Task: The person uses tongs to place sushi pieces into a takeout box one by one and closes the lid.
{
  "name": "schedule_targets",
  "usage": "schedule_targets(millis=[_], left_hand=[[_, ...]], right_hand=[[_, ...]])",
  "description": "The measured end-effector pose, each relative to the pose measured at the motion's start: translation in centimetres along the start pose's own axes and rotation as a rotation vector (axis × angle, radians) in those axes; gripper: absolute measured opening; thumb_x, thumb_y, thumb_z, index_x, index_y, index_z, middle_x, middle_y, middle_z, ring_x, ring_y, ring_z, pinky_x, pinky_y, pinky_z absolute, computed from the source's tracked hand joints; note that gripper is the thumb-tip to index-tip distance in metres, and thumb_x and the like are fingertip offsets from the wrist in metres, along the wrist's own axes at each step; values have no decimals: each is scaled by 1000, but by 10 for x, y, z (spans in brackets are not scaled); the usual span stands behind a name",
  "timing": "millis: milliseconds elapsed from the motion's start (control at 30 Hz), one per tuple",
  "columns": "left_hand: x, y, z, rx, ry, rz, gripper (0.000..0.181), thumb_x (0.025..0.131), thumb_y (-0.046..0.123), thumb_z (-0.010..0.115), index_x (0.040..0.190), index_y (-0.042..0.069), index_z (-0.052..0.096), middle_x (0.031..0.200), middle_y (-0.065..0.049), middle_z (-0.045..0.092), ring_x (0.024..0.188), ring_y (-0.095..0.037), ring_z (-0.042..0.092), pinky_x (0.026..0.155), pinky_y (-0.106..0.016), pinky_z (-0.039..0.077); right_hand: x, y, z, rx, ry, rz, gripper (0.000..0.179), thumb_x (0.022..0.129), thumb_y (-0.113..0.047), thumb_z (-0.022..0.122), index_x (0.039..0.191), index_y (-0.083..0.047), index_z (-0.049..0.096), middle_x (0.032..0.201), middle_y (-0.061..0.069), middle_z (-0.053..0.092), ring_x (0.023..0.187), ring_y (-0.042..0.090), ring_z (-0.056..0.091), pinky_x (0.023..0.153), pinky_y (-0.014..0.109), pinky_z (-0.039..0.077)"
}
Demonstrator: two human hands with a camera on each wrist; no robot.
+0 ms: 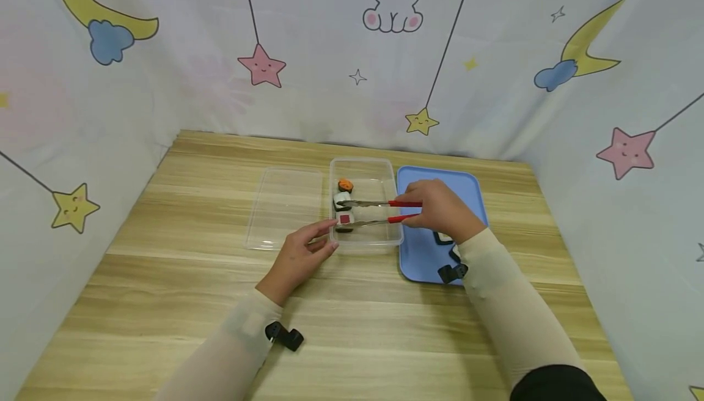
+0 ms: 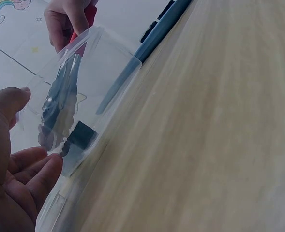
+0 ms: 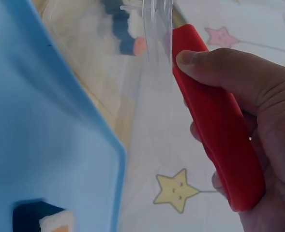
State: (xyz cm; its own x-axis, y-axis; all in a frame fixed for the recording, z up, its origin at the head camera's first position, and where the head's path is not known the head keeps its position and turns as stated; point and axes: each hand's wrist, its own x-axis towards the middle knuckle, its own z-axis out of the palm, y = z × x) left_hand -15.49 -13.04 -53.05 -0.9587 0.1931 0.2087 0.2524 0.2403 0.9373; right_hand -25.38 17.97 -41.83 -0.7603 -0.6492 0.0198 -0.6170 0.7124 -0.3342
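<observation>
Right hand: we see the right hand (image 1: pixel 442 211) holding the tongs (image 1: pixel 371 203) by their red handles (image 3: pixel 219 125), the thumb along one side.
Left hand: the left hand (image 1: pixel 301 257) has thumb and fingers spread apart, fingertips at the near left corner of the clear box (image 1: pixel 365 244).
Tong tips: they stand apart inside the box, over the row at its left side; we cannot tell whether they press on a piece.
Sushi row: we count an orange-topped piece (image 1: pixel 345 185) farthest from us, then a white-topped piece (image 1: pixel 342 197), then a red-square piece (image 1: pixel 344 219) nearest.
Handling: we judge the pieces light and perhaps soft, best taken low on their dark sides with a mild squeeze; the metal may slip on smooth wrapping.
Box: it looks thin, light and easily shoved, so we would steady it by the rim.
Blue tray: the blue tray (image 1: pixel 418 260), right of the box, bears more sushi pieces (image 1: pixel 443 238), partly hidden by the right arm.
Clear lid: the clear lid (image 1: pixel 283 205) lies flat on the wooden table (image 1: pixel 346 327), left of the box.
</observation>
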Motion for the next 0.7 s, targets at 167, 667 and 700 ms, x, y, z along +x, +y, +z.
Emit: schedule_targets(millis=[167,667,700], left_hand=[[0,1,0,-2,4,-3,45,96,9,76,139,7,66,143,-15,61,128,-32,63,100,-33,57],[0,2,1,5,9,-4,45,95,9,77,139,6,66,143,-16,61,127,-33,63,98,-30,57],[0,2,1,4,8,-3,45,96,9,77,139,6,66,143,-16,61,127,-33,63,98,-31,57]], right_hand=[[-14,11,-4,31,64,14,43,80,-23,91,121,-14,79,95,-5,68,82,16,59,68,32,54],[-112,68,-3,149,321,323,49,83,-21,90,129,-11,75,113,10,70,95,30,62,75,40,59],[-120,72,-2,156,328,343,49,84,-23,90,129,-11,75,113,10,70,95,30,62,74,36,59]])
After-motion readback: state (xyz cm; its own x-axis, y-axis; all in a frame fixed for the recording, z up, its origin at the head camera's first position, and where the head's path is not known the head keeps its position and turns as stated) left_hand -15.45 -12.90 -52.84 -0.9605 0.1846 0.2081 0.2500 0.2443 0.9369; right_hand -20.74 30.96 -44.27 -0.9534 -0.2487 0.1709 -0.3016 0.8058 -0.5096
